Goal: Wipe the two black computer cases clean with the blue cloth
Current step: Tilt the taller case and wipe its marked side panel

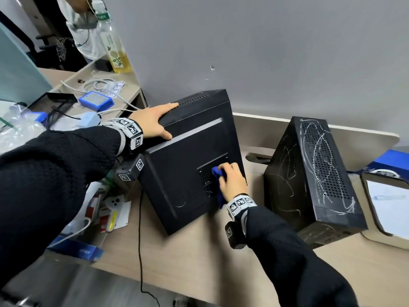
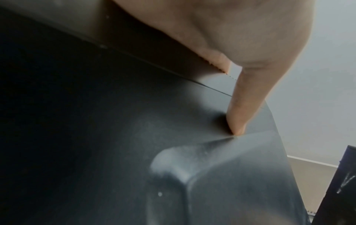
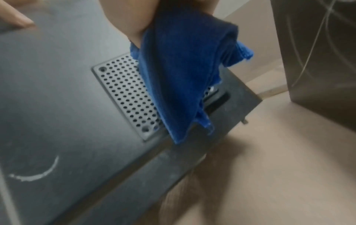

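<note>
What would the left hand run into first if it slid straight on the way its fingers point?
Probably nothing solid nearby: the left hand lies along the top of the left computer case, fingers aimed over its vent slots toward the grey wall. Depth is unclear.

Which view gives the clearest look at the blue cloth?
The right wrist view: the blue cloth fills the frame centre, hanging from the right hand over the case's perforated vent. The head view shows only a small bunch and a hanging strip below the hand. The left wrist view shows none.
</note>
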`<state>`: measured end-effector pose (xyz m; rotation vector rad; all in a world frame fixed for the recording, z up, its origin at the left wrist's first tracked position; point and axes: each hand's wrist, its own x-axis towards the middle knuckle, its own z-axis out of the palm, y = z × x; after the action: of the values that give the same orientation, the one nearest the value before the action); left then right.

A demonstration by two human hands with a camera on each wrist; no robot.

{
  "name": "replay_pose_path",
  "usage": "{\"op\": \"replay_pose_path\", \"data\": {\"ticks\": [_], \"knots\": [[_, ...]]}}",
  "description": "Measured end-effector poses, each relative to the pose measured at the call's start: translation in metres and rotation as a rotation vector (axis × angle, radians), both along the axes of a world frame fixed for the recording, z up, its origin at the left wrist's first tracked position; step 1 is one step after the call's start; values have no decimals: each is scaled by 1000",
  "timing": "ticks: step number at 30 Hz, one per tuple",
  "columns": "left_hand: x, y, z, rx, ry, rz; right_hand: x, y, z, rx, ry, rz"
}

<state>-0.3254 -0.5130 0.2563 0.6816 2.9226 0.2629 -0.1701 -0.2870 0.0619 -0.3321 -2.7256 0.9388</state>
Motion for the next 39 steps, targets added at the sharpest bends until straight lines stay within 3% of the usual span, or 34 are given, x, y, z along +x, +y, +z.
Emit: {"op": "replay_pose_path", "data": {"ticks": [4,8,13,16,20,23,28,32,35,37,39], "knots": [[-2,-1,-2,10,-1,-3,31,-29,-45,-80,-82,-62],[0,-1,-4,2,9,-6,60,-23,-82,13,-324,64],[8,1,-6,-29,87,-6,40,-19,-75,-389,-140,-341],[17,5,-10,-98,184,2,26,-41,-59,-534,-120,-431],[30,17,-27,-221,409,59,40,-79,-60,-510,-129,-280],[36,22,-39,-224,512,86,47,-65,-65,-425,-131,-150],[46,25,-55,-181,620,99,29,-15,-66,-459,-124,-390],[45,24,-57,-180,620,118,35,-65,-68,-532,-128,-369],[43,23,-56,-184,614,122,58,-97,-80,-515,-149,-215],[43,24,-57,-178,623,122,61,-86,-80,-463,-154,-156],[43,24,-57,-170,618,121,52,-65,-72,-443,-104,-227]]}}
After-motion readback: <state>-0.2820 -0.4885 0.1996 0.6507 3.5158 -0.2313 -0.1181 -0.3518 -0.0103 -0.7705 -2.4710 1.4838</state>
